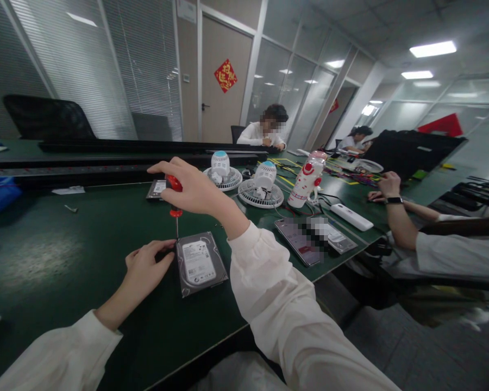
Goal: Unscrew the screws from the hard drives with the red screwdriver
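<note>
A grey hard drive (200, 263) with a white label lies flat on the dark green table (65, 260) in front of me. My right hand (191, 187) is closed around the red handle of a screwdriver (175, 209), held upright with its tip at the drive's top left corner. My left hand (146, 266) rests on the table against the drive's left edge, fingers curled and touching it.
A second hard drive (157, 189) lies further back. Two small white fans (224, 171) (263, 187), a red and white bottle (307, 182), two phones (305, 239) and a white remote (351, 216) sit to the right. A co-worker's arms (395, 217) rest there. Others sit beyond.
</note>
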A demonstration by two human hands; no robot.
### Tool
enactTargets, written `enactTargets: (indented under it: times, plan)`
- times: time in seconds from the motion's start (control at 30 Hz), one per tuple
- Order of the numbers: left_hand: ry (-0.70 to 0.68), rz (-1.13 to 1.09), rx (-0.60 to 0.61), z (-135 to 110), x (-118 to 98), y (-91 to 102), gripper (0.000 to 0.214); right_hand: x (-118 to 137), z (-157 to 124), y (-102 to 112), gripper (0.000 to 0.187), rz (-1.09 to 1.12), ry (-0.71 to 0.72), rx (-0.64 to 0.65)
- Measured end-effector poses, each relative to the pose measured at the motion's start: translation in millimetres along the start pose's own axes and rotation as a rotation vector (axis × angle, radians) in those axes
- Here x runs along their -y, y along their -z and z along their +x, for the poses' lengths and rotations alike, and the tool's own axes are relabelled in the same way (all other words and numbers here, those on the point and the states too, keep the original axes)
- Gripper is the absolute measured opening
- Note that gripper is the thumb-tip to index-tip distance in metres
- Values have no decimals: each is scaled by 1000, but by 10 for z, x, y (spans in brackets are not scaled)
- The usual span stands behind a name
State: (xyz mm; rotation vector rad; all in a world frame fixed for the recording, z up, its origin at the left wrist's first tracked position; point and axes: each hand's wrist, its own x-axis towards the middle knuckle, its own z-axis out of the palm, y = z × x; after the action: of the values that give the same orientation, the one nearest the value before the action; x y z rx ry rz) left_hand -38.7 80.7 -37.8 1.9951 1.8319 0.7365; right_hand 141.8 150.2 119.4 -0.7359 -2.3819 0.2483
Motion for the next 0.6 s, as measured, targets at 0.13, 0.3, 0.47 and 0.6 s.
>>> enactTargets:
  times: [0.13, 0.3, 0.47, 0.6]
  plan:
    - [2, 4, 4, -6, -5, 2, 41, -7, 14, -6, 39, -11, -42, -13]
    - [-8, -10, 8, -6, -3, 13, 40, 11, 5, 15, 44, 17, -1, -15]
    - [-1, 2, 25, -2, -1, 16, 41, 1, 13, -4, 38, -11, -37, -14]
    - [2, 1, 21, -6, -3, 6, 43, -41, 25, -21, 34, -13, -33, -34]
